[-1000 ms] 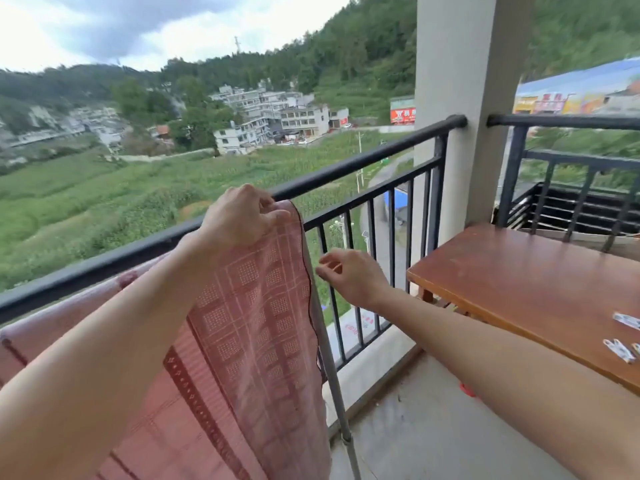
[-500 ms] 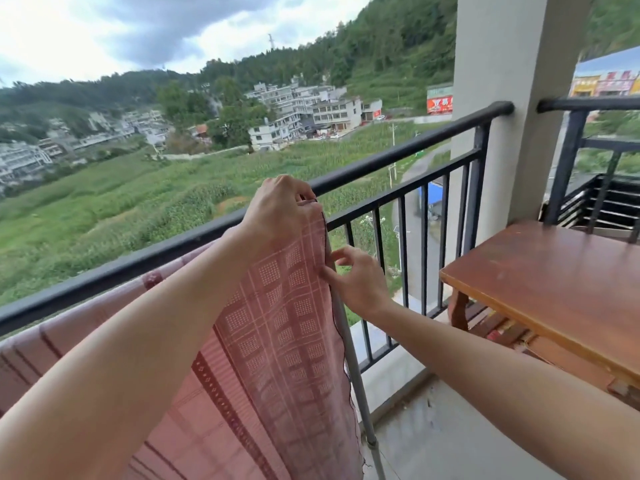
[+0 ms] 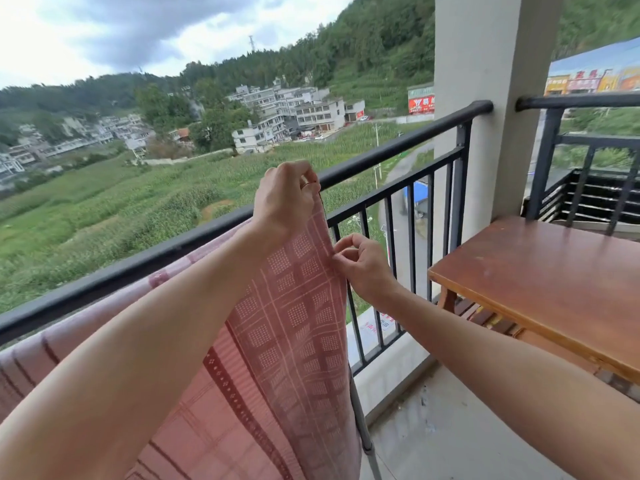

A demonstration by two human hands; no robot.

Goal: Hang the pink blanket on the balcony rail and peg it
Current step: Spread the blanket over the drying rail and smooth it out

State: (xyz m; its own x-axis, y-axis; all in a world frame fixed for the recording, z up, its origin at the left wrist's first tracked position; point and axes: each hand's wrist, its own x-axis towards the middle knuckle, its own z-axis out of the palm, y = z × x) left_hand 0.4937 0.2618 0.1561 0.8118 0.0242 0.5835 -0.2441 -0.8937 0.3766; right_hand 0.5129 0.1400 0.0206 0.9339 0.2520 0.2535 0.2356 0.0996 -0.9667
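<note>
Two bare hands work a pink checked woven blanket (image 3: 294, 327) draped over the dark metal balcony rail (image 3: 398, 147). Left hand (image 3: 284, 199) grips its top corner at the rail, holding it up. Right hand (image 3: 363, 261), just below, pinches the side edge, likely to straighten it before pegging.

Blanket (image 3: 294, 341) hangs over rail (image 3: 398, 150) in front of me. My left hand (image 3: 284, 199) at its top corner, right hand (image 3: 363, 265) just below on its edge. Table (image 3: 554, 282) to my right, by pillar (image 3: 485, 98).

Overcast daylight, soft, no hard shadows. Sky (image 3: 52, 36) blown out top-left. Wide-angle bends balcony rail (image 3: 398, 147). Slight softness overall.
</note>
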